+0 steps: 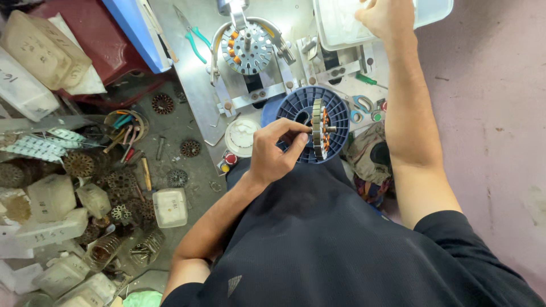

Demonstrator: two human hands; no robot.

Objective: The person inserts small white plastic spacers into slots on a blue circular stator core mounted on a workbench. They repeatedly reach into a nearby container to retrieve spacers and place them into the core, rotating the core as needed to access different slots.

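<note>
My left hand (276,150) grips a round metal stator (321,129) with orange windings, held on edge by its shaft over a blue plastic spool (338,108). My right hand (384,16) reaches up into a clear plastic tub (335,25) at the top; its fingers are partly cut off by the frame edge. Beside it, another stator (248,48) with a few orange coils sits flat on a winding fixture on the grey metal bench (196,68).
Green-handled pliers (192,35) lie on the bench. A white lidded cup (242,136) and scissors (362,104) lie nearby. On the floor at left are several stator cores (79,164), white plastic boxes (169,207) and a tin of tools (125,126). A pink wall stands right.
</note>
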